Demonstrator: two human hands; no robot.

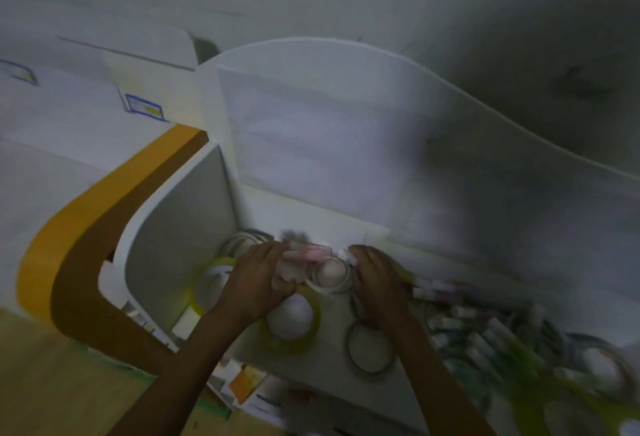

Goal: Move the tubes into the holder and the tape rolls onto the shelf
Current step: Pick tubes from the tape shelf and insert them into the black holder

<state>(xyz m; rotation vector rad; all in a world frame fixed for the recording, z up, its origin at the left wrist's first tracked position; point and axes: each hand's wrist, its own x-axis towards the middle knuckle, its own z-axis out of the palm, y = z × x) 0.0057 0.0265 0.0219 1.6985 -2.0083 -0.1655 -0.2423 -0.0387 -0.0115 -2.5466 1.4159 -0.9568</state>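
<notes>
We look down on a white surface [332, 376] in dim, blurred light. Both our hands meet near the middle, at the foot of a white back panel [311, 144].

The left hand [263, 276] comes in from 7 o'clock. Its fingers curl around a small bundle of pale and pink tubes [308, 253], so its grip is pinching them. The right hand [375, 279] comes in from 5 o'clock, and its fingertips touch the other end of the same bundle. The blur hides the fingers, so we cannot tell if this grip is closed on the tubes or only rests there.

Just under the bundle, between the two hands, lies a white tape roll [330, 274]. A yellow roll [292, 321] lies flat at 6 o'clock from the left hand, partly under the wrist. Another yellow roll [213, 283] is at 9 o'clock, near the curved white side wall [180, 227]. A thin dark-edged roll [370, 347] lies below the right hand.

At 4 o'clock, a heap of tubes [485, 331] spreads on the surface, very blurred, with more rolls [602, 366] beyond it.
</notes>
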